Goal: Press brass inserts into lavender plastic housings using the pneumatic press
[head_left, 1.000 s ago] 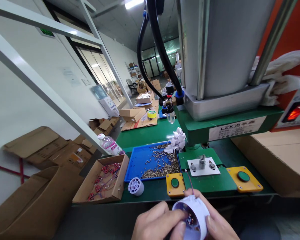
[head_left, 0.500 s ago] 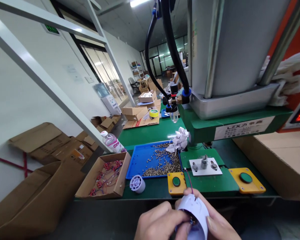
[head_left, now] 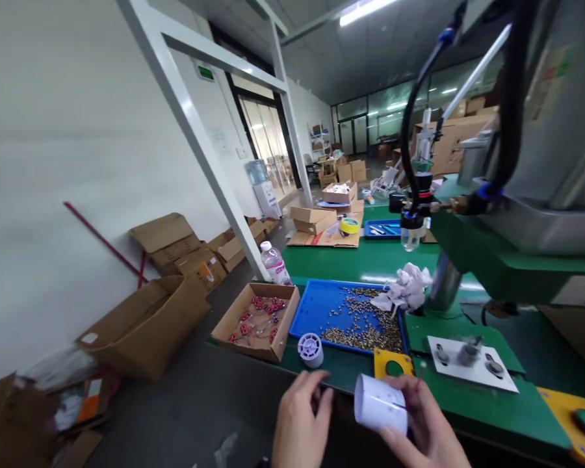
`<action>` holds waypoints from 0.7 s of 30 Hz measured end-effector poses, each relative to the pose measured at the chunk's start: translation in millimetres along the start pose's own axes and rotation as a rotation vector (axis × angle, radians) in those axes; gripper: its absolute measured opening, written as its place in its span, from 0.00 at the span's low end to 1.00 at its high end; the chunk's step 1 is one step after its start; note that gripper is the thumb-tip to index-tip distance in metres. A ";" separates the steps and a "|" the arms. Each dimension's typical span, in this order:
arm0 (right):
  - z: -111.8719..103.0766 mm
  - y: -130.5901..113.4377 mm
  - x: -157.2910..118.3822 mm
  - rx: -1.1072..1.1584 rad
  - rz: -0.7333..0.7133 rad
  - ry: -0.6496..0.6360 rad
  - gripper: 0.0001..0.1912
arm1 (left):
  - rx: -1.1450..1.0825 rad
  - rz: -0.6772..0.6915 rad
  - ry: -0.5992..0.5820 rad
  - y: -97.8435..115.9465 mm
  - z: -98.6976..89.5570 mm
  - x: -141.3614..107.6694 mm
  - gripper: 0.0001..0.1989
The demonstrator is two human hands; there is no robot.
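Note:
My right hand (head_left: 426,422) grips a white plastic cylindrical housing (head_left: 380,404), tipped on its side with its open end facing left. A thin wire stands up by the fingers at its other end. To the left, my left hand (head_left: 302,416) is apart from the housing, its fingers loosely bent and the thumb away from them, nothing visible between them. Just beyond its fingertips a small white round slotted plastic part (head_left: 311,350) stands on the bench edge. Past that is a cardboard box (head_left: 285,325) of red parts with wires (head_left: 258,318).
A blue tray (head_left: 316,312) holds many small metal pieces (head_left: 365,331), with crumpled white paper (head_left: 407,289) at its corner. At right stands a press with a white fixture plate (head_left: 472,364) and green buttons on yellow boxes (head_left: 560,406). A bottle (head_left: 275,265) stands behind the cardboard box.
My left hand has come out of the housing and moved left towards the small round part. My right hand has turned the housing onto its side. The camera view has swung left.

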State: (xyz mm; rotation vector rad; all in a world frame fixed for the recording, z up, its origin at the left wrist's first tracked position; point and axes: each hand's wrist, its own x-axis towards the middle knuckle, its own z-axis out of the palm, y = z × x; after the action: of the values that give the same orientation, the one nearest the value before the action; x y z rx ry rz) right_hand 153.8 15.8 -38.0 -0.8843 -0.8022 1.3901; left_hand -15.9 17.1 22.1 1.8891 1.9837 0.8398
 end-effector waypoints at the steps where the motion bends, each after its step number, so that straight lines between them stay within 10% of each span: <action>1: 8.9 7.7 5.0 -0.014 -0.015 -0.017 0.26 | -0.029 -0.049 0.062 -11.9 -2.8 1.7 0.12; 8: 48.2 56.7 53.4 -0.254 -0.140 -0.119 0.39 | -0.183 -0.053 0.328 -53.0 8.0 18.7 0.19; 16: 32.0 115.5 67.5 -0.658 -0.472 -0.038 0.35 | -0.053 0.209 0.250 -65.3 43.6 61.1 0.19; 21: 42.1 106.3 70.5 -0.939 -0.595 -0.031 0.38 | -0.280 0.178 0.266 -72.9 53.9 61.6 0.20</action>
State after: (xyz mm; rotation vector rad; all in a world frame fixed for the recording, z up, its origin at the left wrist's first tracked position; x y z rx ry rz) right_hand 69.4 86.4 -115.1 -1.1785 -1.6374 0.4578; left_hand -51.4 90.6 -51.1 1.8853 1.7362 1.4037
